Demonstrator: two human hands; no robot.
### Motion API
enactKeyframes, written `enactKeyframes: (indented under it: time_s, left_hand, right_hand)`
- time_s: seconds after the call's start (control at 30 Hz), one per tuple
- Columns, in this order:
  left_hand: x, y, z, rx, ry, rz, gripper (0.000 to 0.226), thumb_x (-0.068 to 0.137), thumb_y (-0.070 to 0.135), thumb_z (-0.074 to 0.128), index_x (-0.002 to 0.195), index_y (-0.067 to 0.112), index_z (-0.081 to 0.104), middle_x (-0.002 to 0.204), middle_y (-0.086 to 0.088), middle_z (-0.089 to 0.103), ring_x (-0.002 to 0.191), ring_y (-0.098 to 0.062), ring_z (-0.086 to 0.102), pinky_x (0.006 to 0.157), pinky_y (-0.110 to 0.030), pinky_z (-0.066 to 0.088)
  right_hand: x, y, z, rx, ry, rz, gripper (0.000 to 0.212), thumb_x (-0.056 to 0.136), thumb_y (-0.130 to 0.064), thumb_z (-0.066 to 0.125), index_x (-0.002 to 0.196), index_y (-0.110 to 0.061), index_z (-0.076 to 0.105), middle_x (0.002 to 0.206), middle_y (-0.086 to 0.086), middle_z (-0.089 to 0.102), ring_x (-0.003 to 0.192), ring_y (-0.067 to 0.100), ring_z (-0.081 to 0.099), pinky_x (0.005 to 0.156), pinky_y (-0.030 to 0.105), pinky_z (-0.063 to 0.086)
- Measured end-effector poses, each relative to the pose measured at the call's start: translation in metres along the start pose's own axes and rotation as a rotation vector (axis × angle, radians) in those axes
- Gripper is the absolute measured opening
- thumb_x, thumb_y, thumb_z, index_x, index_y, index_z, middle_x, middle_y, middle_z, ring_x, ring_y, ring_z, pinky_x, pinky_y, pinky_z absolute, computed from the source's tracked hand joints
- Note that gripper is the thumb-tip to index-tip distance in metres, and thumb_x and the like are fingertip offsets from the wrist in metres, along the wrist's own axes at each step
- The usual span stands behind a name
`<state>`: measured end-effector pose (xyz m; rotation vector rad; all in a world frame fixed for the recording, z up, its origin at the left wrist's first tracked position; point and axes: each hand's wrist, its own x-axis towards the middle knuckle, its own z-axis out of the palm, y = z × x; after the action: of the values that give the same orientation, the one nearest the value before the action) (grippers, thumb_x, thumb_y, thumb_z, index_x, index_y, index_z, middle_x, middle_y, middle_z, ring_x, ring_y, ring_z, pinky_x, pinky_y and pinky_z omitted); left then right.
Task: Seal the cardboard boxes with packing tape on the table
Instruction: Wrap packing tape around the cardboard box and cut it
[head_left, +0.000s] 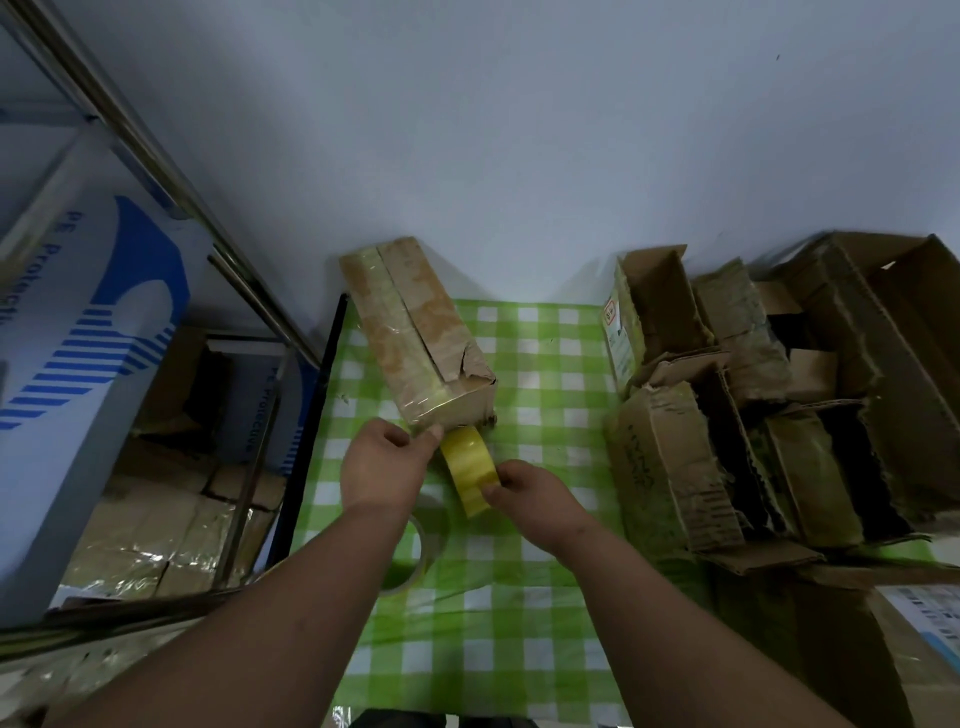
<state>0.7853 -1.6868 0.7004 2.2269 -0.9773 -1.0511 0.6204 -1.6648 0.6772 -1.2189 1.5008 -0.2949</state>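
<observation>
Two bare forearms are reaching out over the green-and-white checked tablecloth (519, 597). A second tape roll (423, 545) is lying flat on the cloth, partly hidden under the left forearm. The right hand (530, 493) is pinching a yellowish roll of packing tape (467, 467) between thumb and fingers, holding it on edge. The left hand (387, 460) is curling its fingers at the near end of a long cardboard box (415, 332), where tape is already lying along the seam. Torn, open cardboard boxes (727, 415) are crowding the table's right side.
</observation>
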Motion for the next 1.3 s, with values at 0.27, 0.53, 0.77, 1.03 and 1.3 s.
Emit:
enactKeyframes:
  time_s: [0.27, 0.53, 0.77, 1.03, 1.3]
  left_hand:
    - [0.006, -0.006, 0.027, -0.295, -0.216, -0.189, 0.036, 0.083, 0.022, 0.076, 0.118, 0.017, 0.067, 0.114, -0.007, 0.07, 0.103, -0.026, 0.066, 0.095, -0.04, 0.051]
    - [0.0, -0.008, 0.038, -0.279, -0.053, -0.073, 0.015, 0.086, 0.015, 0.072, 0.095, 0.026, 0.072, 0.104, -0.006, 0.072, 0.097, -0.031, 0.068, 0.089, -0.043, 0.055]
    - [0.005, -0.012, 0.033, -0.312, -0.033, -0.064, 0.016, 0.087, 0.016, 0.071, 0.086, 0.03, 0.065, 0.087, 0.007, 0.065, 0.087, -0.022, 0.063, 0.086, -0.046, 0.056]
    - [0.0, -0.02, 0.028, -0.314, -0.053, -0.03, 0.021, 0.087, 0.012, 0.069, 0.089, 0.032, 0.063, 0.088, 0.013, 0.063, 0.083, -0.028, 0.067, 0.079, -0.048, 0.058]
    - [-0.002, -0.029, 0.027, -0.469, -0.079, -0.101, 0.016, 0.09, 0.013, 0.067, 0.102, 0.024, 0.064, 0.106, 0.004, 0.065, 0.091, -0.021, 0.062, 0.083, -0.037, 0.053]
  right_hand:
    - [-0.001, 0.002, -0.002, 0.018, -0.003, -0.005, 0.023, 0.097, -0.018, 0.057, 0.116, -0.011, 0.069, 0.105, 0.0, 0.067, 0.097, 0.013, 0.058, 0.076, 0.022, 0.045]
    - [0.001, 0.019, -0.005, -0.004, 0.115, 0.045, 0.026, 0.096, -0.024, 0.059, 0.116, -0.012, 0.07, 0.115, 0.004, 0.069, 0.109, 0.02, 0.062, 0.094, 0.031, 0.048]
    - [0.001, 0.05, -0.01, -0.649, 0.263, 0.162, 0.034, 0.089, -0.014, 0.051, 0.122, -0.009, 0.054, 0.128, 0.014, 0.047, 0.115, 0.032, 0.049, 0.094, 0.035, 0.044]
    - [-0.007, 0.056, -0.011, -0.722, 0.176, 0.262, 0.027, 0.091, -0.008, 0.047, 0.116, -0.011, 0.055, 0.124, 0.011, 0.054, 0.113, 0.029, 0.057, 0.089, 0.034, 0.048]
    - [0.001, 0.029, -0.016, -0.411, 0.287, 0.124, 0.007, 0.096, -0.019, 0.049, 0.097, -0.02, 0.043, 0.086, 0.009, 0.06, 0.079, 0.033, 0.059, 0.064, 0.037, 0.045]
